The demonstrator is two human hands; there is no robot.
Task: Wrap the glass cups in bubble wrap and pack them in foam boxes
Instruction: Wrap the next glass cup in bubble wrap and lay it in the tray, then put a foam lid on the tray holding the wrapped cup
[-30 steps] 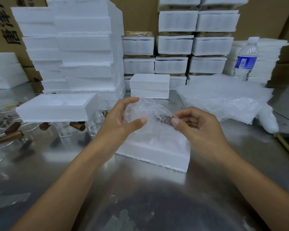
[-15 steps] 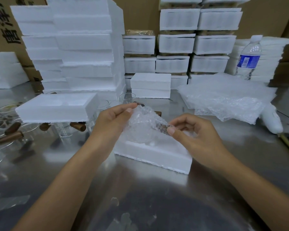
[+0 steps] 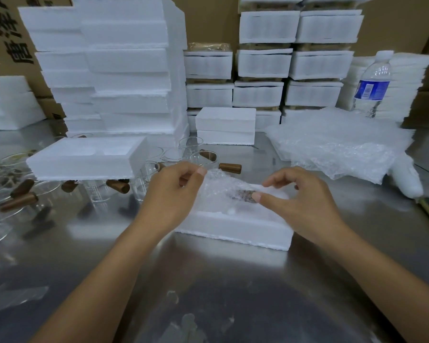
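A glass cup wrapped in bubble wrap (image 3: 223,188) lies in the open white foam box (image 3: 235,230) at the table's middle; its brown wooden handle shows through the wrap. My left hand (image 3: 174,194) grips the bundle's left end with curled fingers. My right hand (image 3: 300,196) pinches the handle end between thumb and fingers. Several bare glass cups with brown handles (image 3: 196,154) stand behind and to the left. A pile of bubble wrap sheets (image 3: 337,147) lies at the right.
An empty foam tray (image 3: 84,159) rests on cups at the left. Tall stacks of foam boxes (image 3: 124,65) and packed boxes (image 3: 263,63) line the back. A water bottle (image 3: 373,85) stands at the far right. The steel table (image 3: 208,293) stretches to the front.
Both hands lowered the wrapped cup from above the foam box down into it. My left hand slid to the bundle's left end.
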